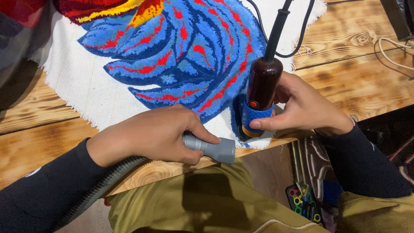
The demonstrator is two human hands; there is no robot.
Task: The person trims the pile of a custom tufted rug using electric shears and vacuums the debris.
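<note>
Down at the lower left of the frame, a black sleeve [47,190] leads to the left hand [151,133], which lies knuckles-up at the centre. Its fingers [196,129] are curled together and closed around a grey vacuum nozzle [213,149]. The thumb side wraps over the top of the tube, and the blunt end of the nozzle sticks out past the fingertips toward the right. A grey ribbed hose [103,183] runs from under the palm back along the forearm toward the lower left.

Above the hand, filling the upper middle of the frame, lies a tufted rug [185,51] in blue, red and yellow pile on white backing cloth [82,90], spread over a wooden table [362,77].

Just right of centre stands a dark red-brown handheld trimmer [263,86], upright and slightly tilted, its lower end wrapped in a blue band and resting on the rug's lower edge. A black cable [302,30] leaves its top toward the upper edge of the frame. The right hand [306,108] clasps it from the right: the thumb [263,124] presses across the blue band near the bottom, while the other fingers curl behind the body, mostly hidden. The nozzle tip sits just left of and below the trimmer's base, near it without touching.

At the lower right, below the table edge, sits a case of small coloured tools [304,203].
</note>
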